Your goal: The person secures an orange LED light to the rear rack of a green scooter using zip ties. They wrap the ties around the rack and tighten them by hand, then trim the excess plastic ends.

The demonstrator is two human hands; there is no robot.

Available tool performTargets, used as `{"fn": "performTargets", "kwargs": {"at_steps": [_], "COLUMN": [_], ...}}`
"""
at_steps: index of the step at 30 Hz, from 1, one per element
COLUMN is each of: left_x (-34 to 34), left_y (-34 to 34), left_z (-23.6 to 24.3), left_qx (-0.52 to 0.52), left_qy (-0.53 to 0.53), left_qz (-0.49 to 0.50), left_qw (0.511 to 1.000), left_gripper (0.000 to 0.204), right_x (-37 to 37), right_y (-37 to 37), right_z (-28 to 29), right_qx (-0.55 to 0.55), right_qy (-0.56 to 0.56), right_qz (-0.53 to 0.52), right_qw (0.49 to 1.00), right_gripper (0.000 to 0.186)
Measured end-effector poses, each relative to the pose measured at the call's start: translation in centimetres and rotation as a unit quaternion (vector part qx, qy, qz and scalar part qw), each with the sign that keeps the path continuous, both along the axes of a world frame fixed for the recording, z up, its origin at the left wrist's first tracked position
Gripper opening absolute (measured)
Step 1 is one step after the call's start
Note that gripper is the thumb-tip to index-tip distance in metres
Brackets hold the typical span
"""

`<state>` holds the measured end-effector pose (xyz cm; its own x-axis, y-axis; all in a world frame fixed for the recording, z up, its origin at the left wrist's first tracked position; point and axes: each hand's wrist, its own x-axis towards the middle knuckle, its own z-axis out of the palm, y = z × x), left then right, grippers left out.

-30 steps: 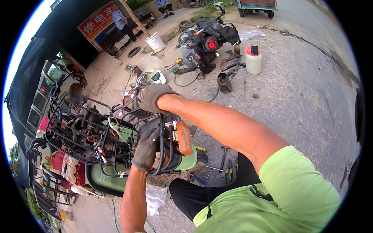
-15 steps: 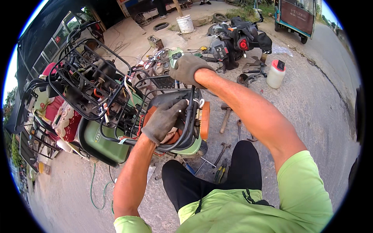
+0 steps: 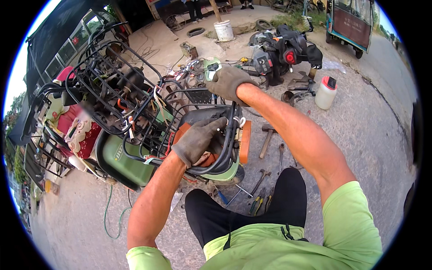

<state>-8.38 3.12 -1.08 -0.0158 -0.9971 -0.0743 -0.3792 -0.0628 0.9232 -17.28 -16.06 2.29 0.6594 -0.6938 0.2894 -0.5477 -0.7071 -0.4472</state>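
My left hand (image 3: pixel 200 138), in a grey-brown glove, is closed at the black tubular rack (image 3: pixel 227 150), with a small white tip showing by its fingers. An orange reflector (image 3: pixel 245 139) and a loop of white cord (image 3: pixel 240 122) sit at that rack's right side. My right hand (image 3: pixel 227 84), also gloved, is curled at the rack's upper end; what its fingers grip is hidden. Beneath are a green scooter body (image 3: pixel 123 157) and loose red wires. A larger black cage of tubes (image 3: pixel 112 85) stands to the left.
Hammers (image 3: pixel 265 139), a wrench (image 3: pixel 281 157) and pliers (image 3: pixel 261 200) lie on the concrete near my knees. A dark scooter (image 3: pixel 288 54), a white canister (image 3: pixel 326 94), cables and a bucket (image 3: pixel 223 31) stand beyond. A three-wheeler (image 3: pixel 346 24) is at upper right; people's legs (image 3: pixel 193 9) show behind.
The view has tipped down, showing more of my legs and the tools. My left hand has turned from upright to slanting toward the upper right, staying at the rack; my right hand remains at its upper end.
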Motion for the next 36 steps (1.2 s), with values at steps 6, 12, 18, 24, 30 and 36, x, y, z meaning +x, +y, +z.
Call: {"fn": "performTargets", "kwargs": {"at_steps": [6,12,18,24,30,36], "left_x": [2.0,0.3,-0.5,0.4,1.9,-5.5], "left_y": [-0.4,0.0,-0.9,-0.4,-0.6,-0.8], "left_z": [-1.9,-0.1,-0.3,-0.7,-1.8,5.2], "left_qx": [-0.131,0.05,0.072,0.096,0.056,0.222], "left_qy": [-0.248,0.116,0.117,0.242,-0.022,0.111], "left_qz": [-0.074,0.038,0.071,0.095,0.009,0.174], "left_qw": [0.957,0.991,0.988,0.961,0.998,0.953], "left_gripper": [0.044,0.033,0.032,0.039,0.045,0.039], "right_x": [0.4,0.8,0.4,-0.4,-0.4,-0.9], "right_y": [0.0,-0.5,-0.9,0.6,-0.2,-0.8], "right_z": [-0.3,-0.5,-0.6,0.9,0.0,-0.7], "right_qx": [-0.02,-0.013,-0.006,0.026,0.006,0.026], "right_qy": [0.011,0.001,0.011,0.012,-0.02,-0.049], "right_qz": [0.003,0.012,-0.004,0.015,0.019,0.011], "right_qw": [1.0,1.0,1.0,0.999,1.0,0.998], "right_gripper": [0.048,0.046,0.045,0.046,0.04,0.035]}}
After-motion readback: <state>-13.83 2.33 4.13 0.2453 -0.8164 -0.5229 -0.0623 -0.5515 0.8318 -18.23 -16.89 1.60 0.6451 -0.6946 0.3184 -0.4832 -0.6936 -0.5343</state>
